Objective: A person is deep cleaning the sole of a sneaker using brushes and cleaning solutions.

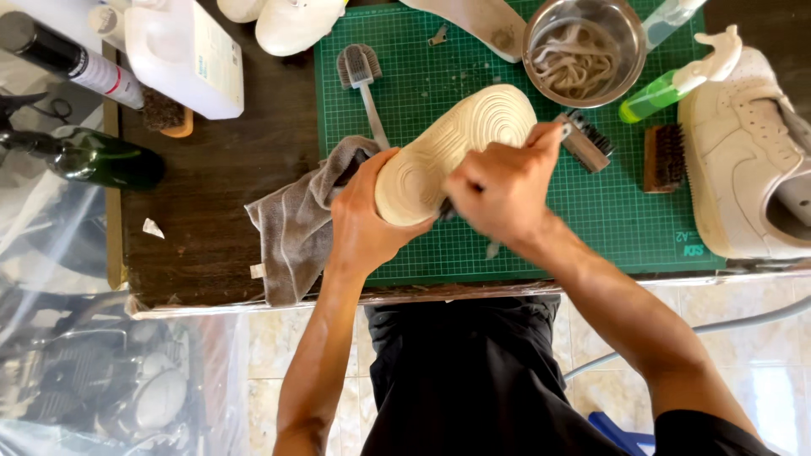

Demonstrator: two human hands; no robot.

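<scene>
A cream shoe (452,143) is held sole up over the green cutting mat (473,51). My left hand (365,215) grips it at the heel end from the left. My right hand (498,190) is closed on a brush handle, blurred by motion, pressed against the sole's near side. A brush head with dark bristles (589,139) sticks out beyond my right hand. A grey cloth (296,224) lies under my left hand, hanging over the table's front edge.
On the mat lie a long-handled brush (361,76), a metal bowl of laces (583,51), a green spray bottle (676,80), a wooden brush (665,156) and an insole (481,21). A second white shoe (748,156) stands right. A white jug (190,55) and dark bottle (93,159) stand left.
</scene>
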